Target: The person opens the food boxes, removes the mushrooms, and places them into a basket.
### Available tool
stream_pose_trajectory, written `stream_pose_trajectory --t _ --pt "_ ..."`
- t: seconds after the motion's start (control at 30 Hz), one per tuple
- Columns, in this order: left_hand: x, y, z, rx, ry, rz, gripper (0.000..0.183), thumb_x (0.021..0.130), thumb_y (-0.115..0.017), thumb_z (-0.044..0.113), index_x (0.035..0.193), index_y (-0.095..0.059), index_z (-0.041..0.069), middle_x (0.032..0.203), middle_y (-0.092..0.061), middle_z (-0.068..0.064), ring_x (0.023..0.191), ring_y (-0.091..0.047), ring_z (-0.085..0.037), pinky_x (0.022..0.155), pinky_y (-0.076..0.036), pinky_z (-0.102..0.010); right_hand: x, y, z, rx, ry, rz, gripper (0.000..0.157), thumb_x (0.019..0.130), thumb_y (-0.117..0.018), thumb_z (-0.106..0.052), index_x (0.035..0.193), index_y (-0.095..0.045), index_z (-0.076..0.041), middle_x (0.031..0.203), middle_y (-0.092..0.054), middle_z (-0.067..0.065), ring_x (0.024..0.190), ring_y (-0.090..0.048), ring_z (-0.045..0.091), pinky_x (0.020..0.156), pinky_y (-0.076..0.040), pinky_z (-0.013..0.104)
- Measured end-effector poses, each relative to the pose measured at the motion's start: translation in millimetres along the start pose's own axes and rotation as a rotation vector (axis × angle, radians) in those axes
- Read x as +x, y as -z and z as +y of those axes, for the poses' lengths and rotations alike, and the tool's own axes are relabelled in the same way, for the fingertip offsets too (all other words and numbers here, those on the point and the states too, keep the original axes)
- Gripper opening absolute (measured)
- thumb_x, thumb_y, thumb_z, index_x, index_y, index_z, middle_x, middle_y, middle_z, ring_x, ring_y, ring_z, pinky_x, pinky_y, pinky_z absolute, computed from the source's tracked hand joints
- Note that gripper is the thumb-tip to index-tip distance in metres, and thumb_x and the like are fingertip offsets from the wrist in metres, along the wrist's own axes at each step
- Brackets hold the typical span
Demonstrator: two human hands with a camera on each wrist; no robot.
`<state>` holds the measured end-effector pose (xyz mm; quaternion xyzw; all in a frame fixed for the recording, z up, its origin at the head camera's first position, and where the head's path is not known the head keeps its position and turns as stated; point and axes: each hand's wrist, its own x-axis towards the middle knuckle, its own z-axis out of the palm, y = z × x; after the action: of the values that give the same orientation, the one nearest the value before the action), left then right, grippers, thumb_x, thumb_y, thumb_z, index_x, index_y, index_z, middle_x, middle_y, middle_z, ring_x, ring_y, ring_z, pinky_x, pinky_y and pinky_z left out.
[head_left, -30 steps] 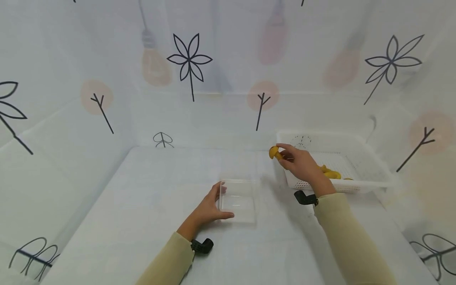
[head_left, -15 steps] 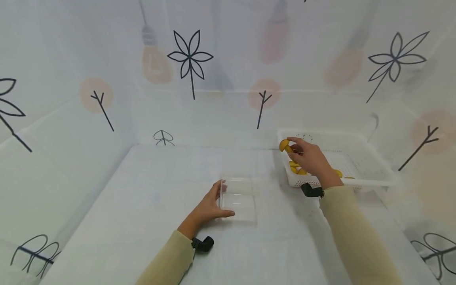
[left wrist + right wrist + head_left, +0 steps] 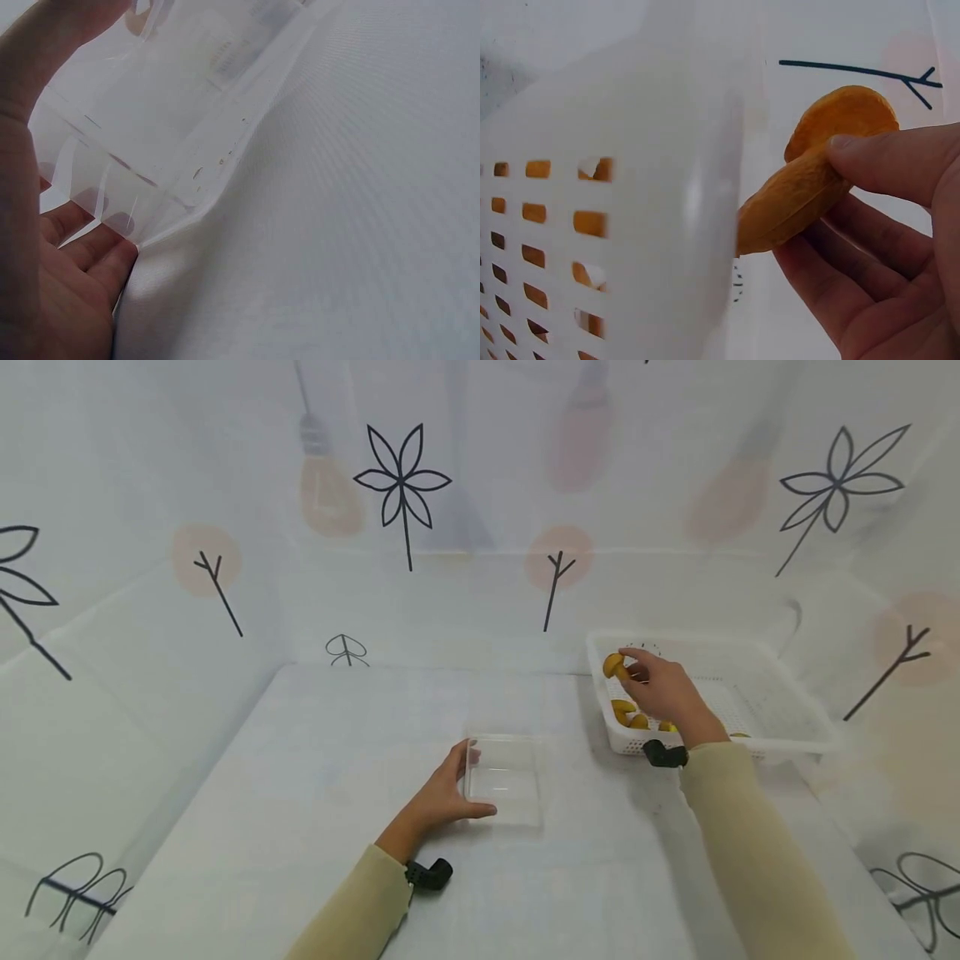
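Note:
A yellow mushroom [image 3: 615, 667] with a rounded cap and thick stem is pinched between the thumb and fingers of my right hand [image 3: 660, 687]. In the head view it overlaps the left end of a white perforated basket [image 3: 795, 714]. The right wrist view shows the stem of the mushroom [image 3: 799, 199] partly behind the basket's wall [image 3: 667, 187]. My left hand [image 3: 442, 793] grips the left side of a clear plastic box [image 3: 504, 781] on the table, thumb at the near side and fingers at the far side. Nothing shows inside the box.
Several yellow pieces [image 3: 622, 710] lie in the basket, some hidden by my right hand and forearm. The white-covered table [image 3: 337, 735] meets a white patterned cloth backdrop [image 3: 480, 602] at the back and sides.
My right hand has moved to the right with the mushroom, from beside the basket's left rim to over its left end. My left hand and the clear box stay in place.

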<state>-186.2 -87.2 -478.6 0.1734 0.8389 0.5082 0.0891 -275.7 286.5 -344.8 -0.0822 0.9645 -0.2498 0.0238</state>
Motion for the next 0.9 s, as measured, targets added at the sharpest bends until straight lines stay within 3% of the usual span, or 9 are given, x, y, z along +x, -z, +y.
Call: stream_pose_trajectory --t 0.27,0.57,0.9 --pt "0.1 -0.1 -0.2 -0.013 0.001 0.000 0.113 0.066 -0.089 0.038 0.153 -0.018 0.023 0.152 -0.037 -0.008 0.141 -0.039 -0.031 0.114 -0.035 -0.051 6 2.3 8 -0.014 -0.015 -0.004 0.056 0.099 -0.050 -0.024 0.151 -0.030 -0.013 0.132 -0.054 0.027 0.119 -0.054 0.043 0.089 -0.051 0.053" --pt "0.0 -1.4 -3.0 -0.009 -0.013 -0.003 0.113 0.068 -0.088 0.036 0.153 -0.016 0.021 0.152 -0.038 -0.009 0.140 -0.040 -0.032 0.114 -0.035 -0.052 11 2.0 17 -0.007 -0.047 -0.041 0.057 0.099 -0.050 -0.023 0.151 -0.030 -0.010 0.131 -0.054 0.029 0.113 -0.057 0.043 0.086 -0.052 0.051" --pt "-0.4 -1.4 -1.6 -0.008 -0.003 0.004 0.113 0.067 -0.088 0.038 0.153 -0.017 0.022 0.152 -0.038 -0.009 0.140 -0.039 -0.032 0.114 -0.035 -0.052 15 0.8 28 -0.050 -0.150 -0.055 0.058 0.097 -0.050 -0.022 0.150 -0.031 -0.007 0.130 -0.053 0.031 0.115 -0.053 0.045 0.094 -0.048 0.058"
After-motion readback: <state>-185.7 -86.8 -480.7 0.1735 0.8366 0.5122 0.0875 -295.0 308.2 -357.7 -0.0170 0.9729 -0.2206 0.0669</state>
